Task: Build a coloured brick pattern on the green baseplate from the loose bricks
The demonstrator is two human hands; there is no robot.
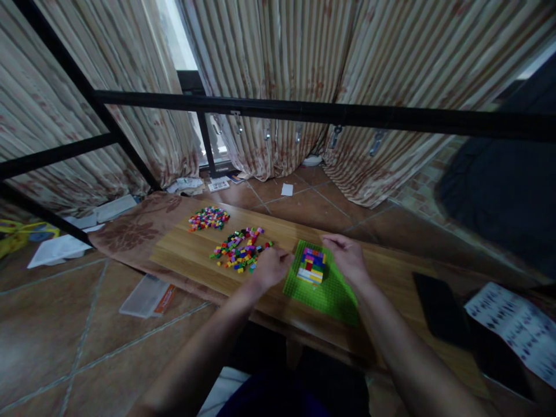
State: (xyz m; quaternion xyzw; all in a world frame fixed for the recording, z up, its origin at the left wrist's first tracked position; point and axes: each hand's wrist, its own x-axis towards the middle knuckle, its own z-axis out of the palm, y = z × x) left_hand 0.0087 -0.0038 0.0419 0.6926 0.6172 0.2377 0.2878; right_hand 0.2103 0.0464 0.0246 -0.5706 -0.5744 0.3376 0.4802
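The long wooden table (pixel 391 269), one in all, runs across in front of me, and on it lies one green baseplate (pixel 332 295). My two hands are apart, one to each side of that baseplate's far part. My left hand (pixel 273 267) has its fingers curled in, beside the baseplate's left edge and close to the loose bricks. My right hand (pixel 347 258) is half curled over the baseplate's far right edge, thumb and fingertips drawn close together and pointing inward. I cannot tell whether either hand pinches a brick, or whether the fingertips meet.

Loose bricks form two piles: the nearer pile (pixel 241 250), more spread out, sits to the left of my left hand, and the farther pile (pixel 209 218), more compact, lies beyond it. The bricks in them are too small and crowded for me to count.

The one brick build (pixel 311 266) stands on the baseplate between my hands, apart from both. It shows purple, blue, green, yellow and white rows, with red near its middle.
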